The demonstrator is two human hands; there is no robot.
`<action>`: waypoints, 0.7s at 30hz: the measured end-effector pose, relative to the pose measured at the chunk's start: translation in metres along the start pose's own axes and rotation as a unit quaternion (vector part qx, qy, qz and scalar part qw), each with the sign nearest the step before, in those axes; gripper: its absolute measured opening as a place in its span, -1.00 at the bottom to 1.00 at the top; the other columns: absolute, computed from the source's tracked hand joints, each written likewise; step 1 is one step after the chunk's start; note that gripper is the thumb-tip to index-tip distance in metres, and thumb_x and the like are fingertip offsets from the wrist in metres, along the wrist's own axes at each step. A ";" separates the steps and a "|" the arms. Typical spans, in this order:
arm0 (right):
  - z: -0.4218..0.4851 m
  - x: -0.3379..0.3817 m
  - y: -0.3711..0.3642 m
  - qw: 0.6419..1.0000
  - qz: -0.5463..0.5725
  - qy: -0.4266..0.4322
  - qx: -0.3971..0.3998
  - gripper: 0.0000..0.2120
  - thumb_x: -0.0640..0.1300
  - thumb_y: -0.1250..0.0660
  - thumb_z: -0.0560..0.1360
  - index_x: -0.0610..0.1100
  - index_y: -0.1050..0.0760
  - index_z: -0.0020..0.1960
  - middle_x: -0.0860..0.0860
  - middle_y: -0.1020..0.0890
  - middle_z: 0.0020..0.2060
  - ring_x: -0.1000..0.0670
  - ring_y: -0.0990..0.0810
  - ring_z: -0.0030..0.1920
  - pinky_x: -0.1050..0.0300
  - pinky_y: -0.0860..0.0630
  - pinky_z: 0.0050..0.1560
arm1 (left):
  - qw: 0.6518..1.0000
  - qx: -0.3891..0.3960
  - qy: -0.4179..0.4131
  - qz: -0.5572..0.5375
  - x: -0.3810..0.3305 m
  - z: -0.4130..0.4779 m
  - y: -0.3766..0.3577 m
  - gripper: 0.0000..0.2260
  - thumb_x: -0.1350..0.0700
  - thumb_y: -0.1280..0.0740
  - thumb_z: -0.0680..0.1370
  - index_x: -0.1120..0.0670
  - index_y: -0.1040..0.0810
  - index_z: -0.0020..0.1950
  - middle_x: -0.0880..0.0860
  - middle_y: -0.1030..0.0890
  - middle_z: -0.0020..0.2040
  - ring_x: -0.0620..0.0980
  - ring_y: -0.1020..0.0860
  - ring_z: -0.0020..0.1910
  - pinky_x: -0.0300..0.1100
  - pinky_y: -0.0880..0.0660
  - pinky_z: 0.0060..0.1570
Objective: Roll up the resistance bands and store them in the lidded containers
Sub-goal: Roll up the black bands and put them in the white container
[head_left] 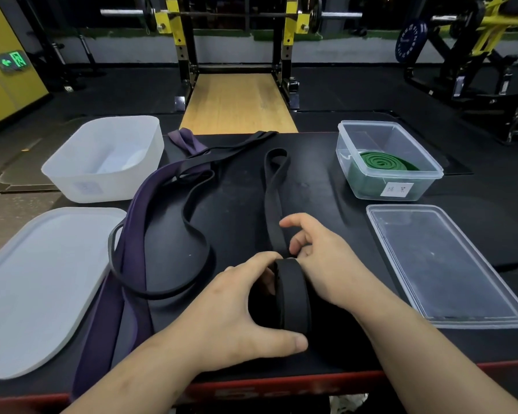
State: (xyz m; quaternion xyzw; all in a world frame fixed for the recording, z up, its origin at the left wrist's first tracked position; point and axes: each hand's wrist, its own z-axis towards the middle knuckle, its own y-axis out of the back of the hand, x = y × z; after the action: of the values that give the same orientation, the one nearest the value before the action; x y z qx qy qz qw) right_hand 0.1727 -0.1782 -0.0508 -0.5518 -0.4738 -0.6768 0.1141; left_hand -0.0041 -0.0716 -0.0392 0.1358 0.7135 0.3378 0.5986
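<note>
Left hand (245, 309) clamps the half-rolled black band (292, 297); right hand (326, 264) pinches it just beyond. Risk: a slackened grip could let the coil spring loose.

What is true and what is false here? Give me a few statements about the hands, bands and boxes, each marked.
1. The left hand and right hand hold a partly rolled black band. True.
2. The clear container holds a rolled red band. False: the rolled band inside is a green band.
3. The clear container has its lid snapped on. False: it is open, and the clear lid lies flat on the table in front of it.
4. A purple band lies unrolled on the table. True.
</note>
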 end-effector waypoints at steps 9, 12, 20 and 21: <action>0.010 -0.004 0.001 0.987 -0.155 0.040 0.004 -0.52 -0.12 -0.48 0.54 0.04 -0.53 0.43 0.13 -0.43 0.23 0.16 -0.58 -0.09 0.55 -0.35 -0.12 | 1.000 0.003 0.003 0.004 0.000 0.000 0.001 -0.26 -0.41 -0.53 0.20 -0.57 -0.21 0.27 -0.33 -0.52 0.21 -0.26 -0.43 0.30 -0.15 -0.44 0.31; 0.002 -0.001 0.009 0.973 -0.209 0.086 0.037 -0.57 -0.14 -0.40 0.60 0.04 -0.51 0.45 0.13 -0.47 0.35 0.13 -0.57 0.08 0.48 -0.39 0.08 | 1.000 0.003 0.006 0.012 -0.001 -0.001 0.001 -0.24 -0.42 -0.51 0.20 -0.57 -0.19 0.30 -0.39 -0.47 0.23 -0.31 -0.37 0.32 -0.19 -0.40 0.34; -0.015 -0.009 0.018 0.986 -0.145 0.074 0.043 -0.52 -0.11 -0.41 0.59 0.27 -0.46 0.43 0.26 -0.60 0.18 0.35 -0.54 0.10 0.38 -0.40 0.18 | 1.000 -0.015 -0.024 -0.006 0.001 0.001 0.001 -0.20 -0.35 -0.52 0.24 -0.31 -0.37 0.45 -0.35 -0.46 0.30 -0.33 -0.42 0.33 -0.20 -0.43 0.33; -0.015 -0.010 0.018 0.988 -0.132 0.070 0.042 -0.52 -0.10 -0.42 0.58 0.28 -0.47 0.42 0.26 -0.60 0.15 0.38 -0.53 0.01 0.39 -0.40 0.10 | 0.999 -0.020 -0.026 -0.007 0.000 0.000 0.001 -0.22 -0.34 -0.53 0.24 -0.32 -0.38 0.44 -0.36 -0.47 0.30 -0.34 -0.43 0.33 -0.23 -0.43 0.31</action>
State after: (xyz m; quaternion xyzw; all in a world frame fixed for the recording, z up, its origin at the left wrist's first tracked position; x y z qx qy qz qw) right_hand 0.1793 -0.2028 -0.0488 -0.4301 -0.5616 -0.7024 0.0799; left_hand -0.0041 -0.0708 -0.0386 0.1273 0.6917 0.3445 0.6218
